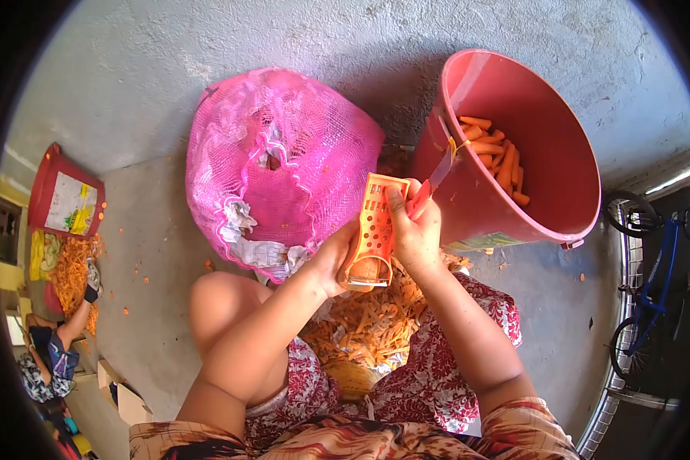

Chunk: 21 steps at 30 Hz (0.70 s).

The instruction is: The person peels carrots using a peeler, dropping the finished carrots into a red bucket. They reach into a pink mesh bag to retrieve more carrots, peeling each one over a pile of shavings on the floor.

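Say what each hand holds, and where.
Left hand: an orange perforated plastic grater, by its lower side. Right hand: the grater's upper end, plus a red-handled knife, by its handle.

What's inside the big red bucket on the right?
Carrots, heaped against the left side of the red bucket. The bucket's near wall and the upper carrots cover the lower part of the heap, so I can't tell how deep it goes.

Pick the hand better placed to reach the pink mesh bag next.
Left, I'd judge: the left hand is nearer the pink mesh bag. The right hand holds the red-handled knife and sits nearer the carrot bucket.
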{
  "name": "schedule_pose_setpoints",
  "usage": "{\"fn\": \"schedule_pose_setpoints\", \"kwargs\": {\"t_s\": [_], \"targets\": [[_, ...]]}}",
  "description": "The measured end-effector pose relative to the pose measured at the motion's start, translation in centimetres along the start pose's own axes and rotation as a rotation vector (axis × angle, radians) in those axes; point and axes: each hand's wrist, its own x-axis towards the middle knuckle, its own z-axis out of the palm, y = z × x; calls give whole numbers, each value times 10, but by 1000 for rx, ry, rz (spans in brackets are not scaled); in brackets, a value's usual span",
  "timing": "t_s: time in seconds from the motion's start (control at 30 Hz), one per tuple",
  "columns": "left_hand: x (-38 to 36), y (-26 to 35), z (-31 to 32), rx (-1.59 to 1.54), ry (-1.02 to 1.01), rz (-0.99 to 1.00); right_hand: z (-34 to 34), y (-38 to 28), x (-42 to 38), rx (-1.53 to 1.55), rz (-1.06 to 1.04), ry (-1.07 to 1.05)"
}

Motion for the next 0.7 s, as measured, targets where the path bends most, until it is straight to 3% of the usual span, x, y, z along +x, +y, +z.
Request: {"fn": "schedule_pose_setpoints", "kwargs": {"t_s": [0.07,0.37,0.43,0.53,0.57,0.6,0.67,0.7], "targets": [[3,-1,-6,-13,-65,-18,0,-2,0,-35,9,15],[-6,2,7,160,92,77,0,-6,0,-177,57,52],[-9,3,11,150,153,72,1,5,1,-77,86,112],[-30,-5,10,590,96,-28,-26,27,30,20,110,330],[-32,-7,7,597,97,-53,-39,24,44,73,53,402],[-35,-9,5,604,97,-79,-44,12,50,-154,-62,523],[-35,-11,-3,669,68,-32,-51,2,53,53,-55,529],[-32,-8,-9,463,56,-79,-47,-1,52,102,-38,500]]}}
